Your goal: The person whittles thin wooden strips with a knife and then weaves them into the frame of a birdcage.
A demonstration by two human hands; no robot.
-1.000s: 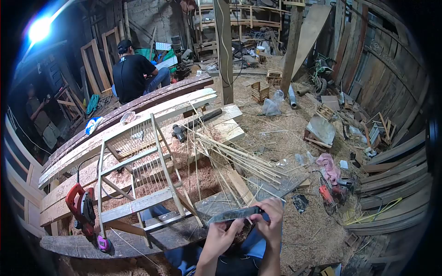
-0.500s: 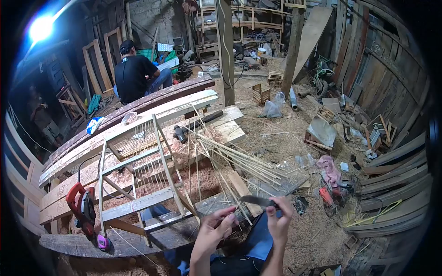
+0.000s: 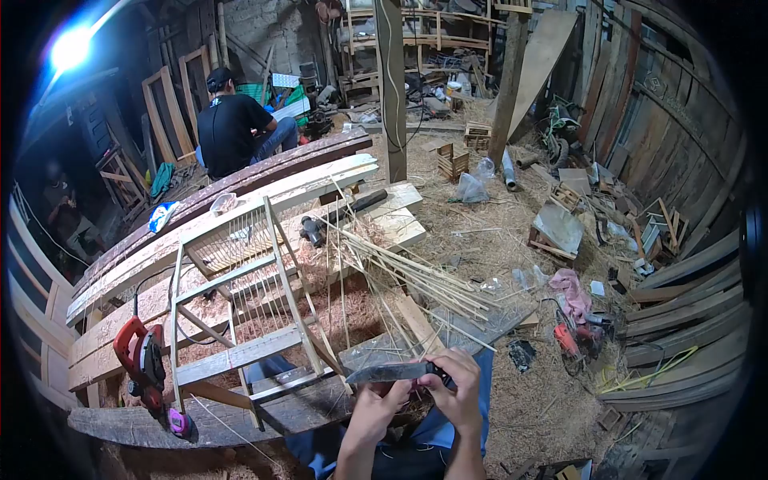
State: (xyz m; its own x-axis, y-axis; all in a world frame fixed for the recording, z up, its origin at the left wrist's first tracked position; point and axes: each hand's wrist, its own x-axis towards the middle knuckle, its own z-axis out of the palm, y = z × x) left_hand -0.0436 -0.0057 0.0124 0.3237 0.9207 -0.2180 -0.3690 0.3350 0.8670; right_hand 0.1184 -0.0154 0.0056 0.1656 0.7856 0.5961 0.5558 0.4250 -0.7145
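A knife [image 3: 390, 372] is gripped by its dark handle in my right hand [image 3: 458, 390], its blade pointing left above the fingers of my left hand [image 3: 374, 414]. My left hand is closed close beside the right, and whatever its fingers hold is hidden. Both hands are over my lap, at the near edge of the workbench plank [image 3: 296, 412]. Thin wooden strips [image 3: 432, 276] fan out just beyond them. Left of my hands stands a small wooden frame [image 3: 240, 352] with a row of thin rods.
A red power planer [image 3: 142, 360] and a pink tape measure [image 3: 179, 422] are on the left. A grinder-like power tool [image 3: 313, 231] lies among long boards. Beyond sits a person in black [image 3: 232, 132]. A red tool [image 3: 566, 340] lies on the shaving-strewn floor at right.
My right hand has moved left and down with the knife, bringing the blade over my left hand. Both hands are now closer together and nearer my body.
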